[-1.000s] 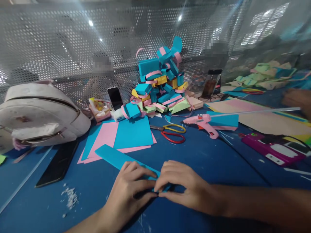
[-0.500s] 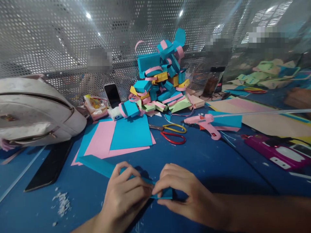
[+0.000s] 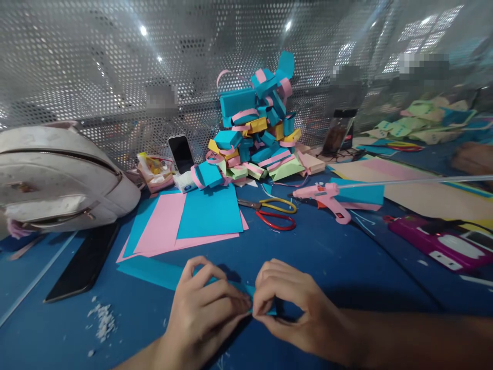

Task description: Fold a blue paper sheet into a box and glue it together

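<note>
A long blue paper strip (image 3: 150, 272) runs across the table under both hands, its left end lying flat near the stacked sheets. My left hand (image 3: 208, 308) is closed on the strip's middle, fingertips pressed along its near edge. Just to the right, my right hand (image 3: 288, 303) pinches the same edge between thumb and fingers close to the strip's right end. The fingertips of the two hands almost meet. Beyond them lie blue and pink paper sheets (image 3: 211, 216) and scissors (image 3: 265, 208) with one yellow and one red handle.
A tall pile of folded blue, pink, yellow and green paper pieces (image 3: 231, 139) stands at the back. On the right are a pink glue gun (image 3: 323, 198) and a purple power strip (image 3: 435, 241). A white backpack (image 3: 57, 180), a black phone (image 3: 84, 262) and white crumbs (image 3: 103, 322) occupy the left.
My right thumb and fingers have closed into a tighter pinch at the strip's near edge. My left fingertips have slid slightly right, and the strip's left end lies lower.
</note>
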The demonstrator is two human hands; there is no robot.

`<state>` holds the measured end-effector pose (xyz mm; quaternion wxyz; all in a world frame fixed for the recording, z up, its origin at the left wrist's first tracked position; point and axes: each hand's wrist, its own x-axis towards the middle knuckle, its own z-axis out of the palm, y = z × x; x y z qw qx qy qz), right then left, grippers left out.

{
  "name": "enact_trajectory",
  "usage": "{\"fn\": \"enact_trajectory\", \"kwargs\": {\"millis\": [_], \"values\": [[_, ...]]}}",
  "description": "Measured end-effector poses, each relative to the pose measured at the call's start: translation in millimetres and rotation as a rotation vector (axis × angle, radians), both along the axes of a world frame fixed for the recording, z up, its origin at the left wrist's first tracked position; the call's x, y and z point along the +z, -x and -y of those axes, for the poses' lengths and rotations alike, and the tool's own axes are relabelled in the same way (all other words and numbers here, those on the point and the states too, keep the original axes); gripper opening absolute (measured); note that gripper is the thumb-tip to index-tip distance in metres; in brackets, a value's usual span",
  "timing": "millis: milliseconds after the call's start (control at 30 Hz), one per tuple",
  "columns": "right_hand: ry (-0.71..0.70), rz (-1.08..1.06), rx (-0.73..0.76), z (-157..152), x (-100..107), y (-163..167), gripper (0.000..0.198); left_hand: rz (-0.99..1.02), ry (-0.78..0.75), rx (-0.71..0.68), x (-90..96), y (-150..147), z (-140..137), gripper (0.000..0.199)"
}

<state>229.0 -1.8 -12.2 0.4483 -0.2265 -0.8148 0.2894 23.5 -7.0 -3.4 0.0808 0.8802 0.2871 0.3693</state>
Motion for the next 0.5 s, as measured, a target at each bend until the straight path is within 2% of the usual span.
{"fn": "enact_trajectory", "kwargs": {"millis": [267, 500], "values": [[-0.016, -0.008, -0.036, -7, 0, -6, 0.022, 0.033, -0.007, 0.055, 2.2, 1, -5, 0.012], [-0.01, -0.057, 0.0, -13, 1, -13, 0.024, 0.102, -0.02, 0.107, -5.2, 3, -8, 0.014]]}}
